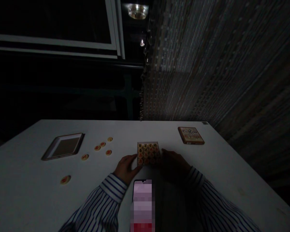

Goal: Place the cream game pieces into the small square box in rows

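A small clear-sided box [147, 142] stands on the white table in front of me, filled with rows of round xiangqi pieces [146, 150] marked in black and red. My left hand [126, 168] is closed on its left side, thumb at the near corner and fingers along the edge. At the right side, my right hand [176, 162] grips the box too, though deep shadow hides most of its fingers. Loose xiangqi pieces [108, 152] lie to the left of the box, with a single piece [65, 179] nearer to me.
An open shallow tray [80, 141] rests at the table's left. A flat printed box or lid [191, 135] lies at the right. Below my hands is a lit phone [142, 199]. A string curtain [183, 64] hangs behind the white table [222, 180]; the room is dark.
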Motion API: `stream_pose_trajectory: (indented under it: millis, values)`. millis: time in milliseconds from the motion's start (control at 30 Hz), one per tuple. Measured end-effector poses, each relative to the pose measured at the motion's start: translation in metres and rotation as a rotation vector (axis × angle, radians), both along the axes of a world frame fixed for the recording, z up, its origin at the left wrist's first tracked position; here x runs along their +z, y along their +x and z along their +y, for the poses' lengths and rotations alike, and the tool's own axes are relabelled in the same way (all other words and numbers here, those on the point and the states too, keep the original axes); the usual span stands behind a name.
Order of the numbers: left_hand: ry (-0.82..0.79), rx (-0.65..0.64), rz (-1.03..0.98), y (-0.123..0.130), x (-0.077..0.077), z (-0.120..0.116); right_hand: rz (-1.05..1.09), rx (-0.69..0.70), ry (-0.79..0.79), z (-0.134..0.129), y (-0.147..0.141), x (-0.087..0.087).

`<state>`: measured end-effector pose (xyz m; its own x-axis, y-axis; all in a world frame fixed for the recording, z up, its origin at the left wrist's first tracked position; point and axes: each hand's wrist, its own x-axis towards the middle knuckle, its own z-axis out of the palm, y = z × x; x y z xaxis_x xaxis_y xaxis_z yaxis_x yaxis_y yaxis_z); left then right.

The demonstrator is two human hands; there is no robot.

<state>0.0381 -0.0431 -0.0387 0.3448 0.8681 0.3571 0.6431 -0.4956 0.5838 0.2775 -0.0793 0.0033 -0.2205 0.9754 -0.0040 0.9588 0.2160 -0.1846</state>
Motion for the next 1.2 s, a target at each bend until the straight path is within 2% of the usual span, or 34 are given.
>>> stream_pose_trajectory:
  millis: [167,333,867,1000,1100,1200]
  values:
    - [0.039,-0.032,0.088,-0.002,-0.008,0.005,0.005,0.066,0.086,-0.007,-0.016,0.007]
    - [0.036,-0.061,0.122,-0.004,-0.011,0.008,-0.036,0.055,0.129,-0.006,-0.018,0.002]
    - [0.018,-0.059,0.104,-0.006,-0.007,0.009,-0.010,0.048,0.065,-0.003,-0.025,0.008]
    - [0.032,-0.059,0.086,-0.004,-0.004,0.006,0.033,0.014,0.046,-0.004,-0.022,0.012]
    - [0.047,-0.045,0.051,-0.001,0.002,0.003,0.114,-0.044,0.053,0.001,-0.011,0.008]
    - [0.061,0.002,0.005,0.002,0.013,0.003,0.163,-0.102,0.143,0.010,-0.001,0.001]
